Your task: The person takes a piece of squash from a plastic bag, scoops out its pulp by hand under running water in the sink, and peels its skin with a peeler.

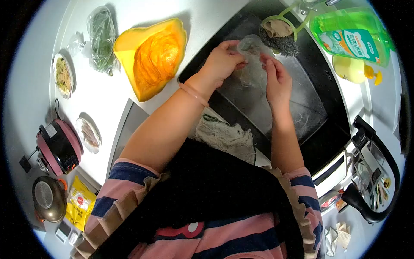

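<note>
- Left hand (224, 62): positioned over the sink (337, 113), with thumb and fingers closed on the left side of the bag (250, 49). A bangle (194, 94) encircles the wrist.
- Right hand (278, 82): positioned over the sink, opposite the left hand. Thumb and fingertips are pinched together at the right edge of the bag.
- Bag: clear, thin and crumpled; located between the two hands, over the sink. Its lower part hangs toward the sink floor; contact with that floor cannot be determined.
- Sink: black, set into the white table (108, 97).
- Scrubber (280, 45): dark mesh, seated with a beige item in a green ring holder (294, 29) at the far side of the sink, near the right hand.
- Detergent (351, 39): green bottle, lying on its side as seen in this view, to the right of the holder. A yellow pump bottle (349, 69) is located just beside it.
- Cloth (226, 138): grey, rumpled, at the near edge of the sink, below the forearms.
- Pumpkin (157, 58): cut piece, orange flesh exposed, on the table left of the sink.
- Greens (101, 41): wrapped in clear plastic, left of the pumpkin.
- Bowl (63, 76) and plate (89, 135): both filled, on the table at far left, above the rice cooker (60, 146) and near it.
</note>
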A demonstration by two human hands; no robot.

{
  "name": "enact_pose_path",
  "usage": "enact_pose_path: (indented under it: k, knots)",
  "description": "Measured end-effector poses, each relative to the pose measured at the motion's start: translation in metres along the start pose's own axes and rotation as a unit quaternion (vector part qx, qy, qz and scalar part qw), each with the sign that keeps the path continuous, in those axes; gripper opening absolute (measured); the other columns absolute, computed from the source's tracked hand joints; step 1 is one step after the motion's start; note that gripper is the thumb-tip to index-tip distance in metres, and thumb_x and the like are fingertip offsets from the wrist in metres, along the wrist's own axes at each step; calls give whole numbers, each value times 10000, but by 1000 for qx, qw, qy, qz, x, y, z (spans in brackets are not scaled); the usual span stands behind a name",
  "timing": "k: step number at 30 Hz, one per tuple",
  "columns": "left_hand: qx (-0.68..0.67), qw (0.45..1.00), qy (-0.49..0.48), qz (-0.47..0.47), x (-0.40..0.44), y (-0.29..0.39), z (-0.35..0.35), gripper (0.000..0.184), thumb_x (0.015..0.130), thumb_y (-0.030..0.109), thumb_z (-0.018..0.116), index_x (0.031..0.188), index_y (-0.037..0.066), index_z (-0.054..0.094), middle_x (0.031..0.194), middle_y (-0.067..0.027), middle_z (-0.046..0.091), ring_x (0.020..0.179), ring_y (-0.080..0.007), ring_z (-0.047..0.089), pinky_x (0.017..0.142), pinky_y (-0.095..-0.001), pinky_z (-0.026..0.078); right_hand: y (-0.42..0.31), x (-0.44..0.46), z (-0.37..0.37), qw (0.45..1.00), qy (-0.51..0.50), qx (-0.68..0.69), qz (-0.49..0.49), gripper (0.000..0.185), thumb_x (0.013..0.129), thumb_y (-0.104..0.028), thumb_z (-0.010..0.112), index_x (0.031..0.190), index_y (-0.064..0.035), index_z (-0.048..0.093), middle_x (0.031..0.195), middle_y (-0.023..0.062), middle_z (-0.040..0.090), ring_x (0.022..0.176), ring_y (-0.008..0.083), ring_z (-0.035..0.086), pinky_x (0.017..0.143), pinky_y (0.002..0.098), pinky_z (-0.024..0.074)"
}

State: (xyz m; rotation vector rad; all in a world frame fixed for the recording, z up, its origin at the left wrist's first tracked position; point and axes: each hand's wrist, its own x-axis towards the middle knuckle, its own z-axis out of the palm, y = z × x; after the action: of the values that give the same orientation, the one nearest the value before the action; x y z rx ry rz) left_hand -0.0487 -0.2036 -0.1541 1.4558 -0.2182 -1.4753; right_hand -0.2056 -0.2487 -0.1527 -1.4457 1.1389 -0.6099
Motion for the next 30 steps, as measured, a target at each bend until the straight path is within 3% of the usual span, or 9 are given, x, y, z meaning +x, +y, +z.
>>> enact_pose_path:
  k: [3, 5, 6, 8, 14, 17, 21, 23, 30]
  knots:
    - [-34, 999, -5, -6, 1, -1, 0, 548, 809, 30, 614, 1291, -25, 359, 1016, -131, 585, 903, -210, 617, 796, -289, 528, 14, -21, -1, 999, -34, 40, 2, 255, 950, -197, 482, 957, 9, 634, 909, 86, 663, 821, 127, 601, 776, 259, 466]
    - [-40, 999, -4, -10, 0, -1, 1, 544, 810, 29, 610, 1289, -29, 359, 1007, -131, 587, 901, -211, 617, 799, -289, 526, 27, -31, 7, 914, -206, 255, 238, 238, 941, -204, 493, 1043, -14, 593, 1018, 93, 632, 900, 182, 607, 833, 312, 476]
    - [-36, 999, -2, -15, 0, 0, 1, 544, 810, 28, 608, 1290, -28, 360, 1007, -132, 588, 898, -212, 617, 799, -288, 526, 36, -33, 16, 914, -207, 254, 237, 238, 941, -204, 493, 1043, -14, 593, 1018, 93, 632, 900, 182, 607, 833, 312, 476]
    - [-33, 999, 0, -19, -1, 0, 2, 543, 809, 27, 607, 1291, -26, 361, 1007, -134, 589, 896, -213, 617, 799, -288, 526, 57, -32, 39, 774, -182, 438, 421, 275, 932, -226, 495, 1127, -33, 527, 1098, 90, 582, 948, 229, 591, 868, 356, 475]
    - [-37, 999, 5, -30, -4, -1, 0, 551, 799, 8, 604, 1293, -26, 363, 1022, -140, 587, 903, -215, 611, 803, -286, 524, 74, -12, 75, 774, -28, 538, 332, 256, 932, -253, 485, 1113, -76, 526, 1015, 62, 575, 876, 202, 576, 833, 326, 476]
    - [-49, 998, -1, -28, 0, -5, 0, 523, 802, 7, 601, 1275, -28, 379, 1019, -140, 589, 908, -214, 609, 802, -285, 525, 93, -9, 75, 781, -30, 548, 300, 236, 932, -254, 484, 1087, -87, 546, 973, 60, 587, 868, 190, 579, 802, 304, 485]
    - [-31, 999, -7, -23, 1, -3, 1, 491, 808, 14, 598, 1253, -34, 396, 1014, -140, 594, 898, -215, 612, 798, -285, 526, 98, -13, 70, 789, -1, 506, 349, 234, 931, -255, 484, 1067, -80, 557, 934, 61, 595, 850, 194, 580, 773, 286, 491]
    - [-32, 999, -9, -29, 0, -1, 1, 486, 809, 16, 598, 1249, -36, 399, 1012, -140, 596, 895, -217, 613, 798, -286, 526, 114, -21, 67, 804, -61, 444, 390, 315, 946, -346, 454, 1117, -97, 544, 1068, 54, 591, 930, 191, 573, 849, 327, 457]
    - [-34, 999, -6, -23, -2, -3, 2, 487, 808, 33, 605, 1245, -37, 403, 1032, -137, 588, 888, -211, 613, 799, -290, 524, 89, -21, 66, 792, -77, 428, 427, 379, 944, -381, 449, 1190, -100, 516, 1092, 47, 572, 1034, 188, 525, 925, 343, 403]
